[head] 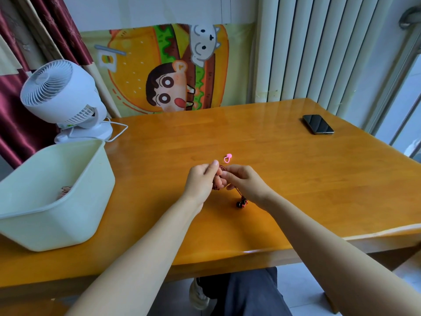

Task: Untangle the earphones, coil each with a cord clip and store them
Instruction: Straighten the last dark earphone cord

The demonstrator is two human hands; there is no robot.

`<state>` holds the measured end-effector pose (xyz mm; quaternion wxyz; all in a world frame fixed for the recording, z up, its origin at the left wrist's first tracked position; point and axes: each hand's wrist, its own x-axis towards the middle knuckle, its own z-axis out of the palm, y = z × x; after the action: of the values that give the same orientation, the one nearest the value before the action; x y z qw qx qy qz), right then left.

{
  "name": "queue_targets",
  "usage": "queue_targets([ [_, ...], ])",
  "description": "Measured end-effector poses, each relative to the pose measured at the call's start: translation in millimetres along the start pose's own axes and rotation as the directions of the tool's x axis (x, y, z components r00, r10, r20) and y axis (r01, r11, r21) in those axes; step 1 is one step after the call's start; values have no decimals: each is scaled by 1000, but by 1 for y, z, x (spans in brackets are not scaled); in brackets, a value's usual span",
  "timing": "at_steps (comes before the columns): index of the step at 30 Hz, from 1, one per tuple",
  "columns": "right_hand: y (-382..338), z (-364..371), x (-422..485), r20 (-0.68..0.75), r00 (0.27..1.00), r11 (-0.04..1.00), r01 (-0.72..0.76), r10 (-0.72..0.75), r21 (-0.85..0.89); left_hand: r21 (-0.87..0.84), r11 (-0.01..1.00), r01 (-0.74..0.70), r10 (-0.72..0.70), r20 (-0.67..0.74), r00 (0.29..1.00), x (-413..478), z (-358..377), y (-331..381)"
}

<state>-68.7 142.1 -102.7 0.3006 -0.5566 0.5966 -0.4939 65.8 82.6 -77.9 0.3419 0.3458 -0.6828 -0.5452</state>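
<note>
Hands at frame centre: left hand [200, 179] and right hand [245, 182] fingers curled, both pinching the dark red earphones [241, 202] above the surface [296, 179].

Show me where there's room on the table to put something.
The widest bare patch of table is on the right, between the phone and the near edge. More room lies at the back, between fan and phone. It's crowded mid-table, where the left hand and right hand hold the earphones near the pink clip, and at the left by the bin.
</note>
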Motion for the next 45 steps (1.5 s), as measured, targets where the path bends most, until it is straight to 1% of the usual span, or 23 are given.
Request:
queue_targets([
  [2, 3, 3, 3, -93, 995, 994, 35, -45, -102, 112, 991, -73, 82, -71, 994, 0, 5, -1],
  [4, 2, 4, 5, -175, 982, 986, 46, -74, -158, 228, 965, -128, 156, -113, 981, 3, 7, -4],
  [6, 0, 3, 5, -165, 984, 986, 35, -62, -162, 263, 958, -115, 154, -132, 979, 8, 4, -8],
  [8, -4, 2, 3, -79, 997, 998, -18, 13, -56, 178, 982, -65, 87, -120, 989, 9, 3, -7],
  [10, -8, 2, 2, 34, 993, 985, -117, 113, 124, -1, 1000, -23, 23, -98, 995, 5, 4, -4],
  [11, -9, 2, 0, 89, 986, 965, -156, 139, 211, -86, 996, 0, -8, -93, 996, 3, 4, -3],
  [13, -9, 4, -3, 180, 973, 914, -203, 147, 352, -221, 974, 53, -71, -76, 995, 2, 3, -4],
  [15, -8, 5, -5, 232, 963, 876, -228, 138, 424, -316, 944, 97, -123, -62, 990, 4, 0, -6],
  [17, -9, 5, -5, 220, 967, 870, -217, 129, 444, -363, 925, 111, -141, -59, 988, 6, -3, -9],
  [21, -14, 6, 4, 102, 985, 870, -170, 138, 463, -378, 919, 112, -127, -15, 992, 5, -4, -11],
  [23, -14, 6, 8, 42, 987, 903, -157, 154, 400, -356, 927, 120, -126, 6, 992, 4, -6, -12],
  [25, -13, 5, 11, 4, 984, 943, -171, 177, 284, -319, 932, 170, -175, 14, 984, 6, -9, -16],
  [27, -15, 0, 13, -11, 981, 964, -189, 194, 185, -246, 941, 234, -229, 47, 972, 7, -15, -18],
  [28, -15, -3, 14, -12, 980, 971, -195, 199, 136, -191, 951, 243, -234, 66, 970, 8, -17, -20],
  [31, -19, -11, 14, 53, 984, 984, -169, 172, -57, -27, 984, 176, -172, 104, 980, 9, -22, -15],
  [33, -19, -14, 16, 115, 978, 959, -144, 176, -245, 45, 993, 105, -110, 122, 986, 10, -23, -10],
  [34, -19, -15, 17, 138, 974, 928, -124, 182, -350, 92, 993, 80, -92, 134, 987, 13, -23, -9],
  [36, -25, -16, 16, 182, 963, 831, -65, 197, -553, 189, 981, 51, -84, 171, 982, 16, -20, -6],
  [37, -27, -16, 16, 208, 959, 781, -21, 192, -625, 237, 970, 54, -102, 196, 975, 17, -19, -5],
  [39, -32, -16, 17, 238, 952, 711, 33, 191, -702, 318, 946, 71, -158, 258, 953, 18, -18, -3],
  [41, -35, -17, 16, 250, 951, 680, 61, 184, -731, 374, 924, 83, -210, 313, 926, 19, -17, 0],
  [43, -33, -19, 17, 258, 947, 689, 58, 192, -723, 374, 922, 99, -243, 359, 901, 19, -18, 0],
  [45, -30, -19, 16, 262, 946, 740, 36, 191, -671, 297, 942, 155, -269, 397, 878, 20, -20, -3],
])
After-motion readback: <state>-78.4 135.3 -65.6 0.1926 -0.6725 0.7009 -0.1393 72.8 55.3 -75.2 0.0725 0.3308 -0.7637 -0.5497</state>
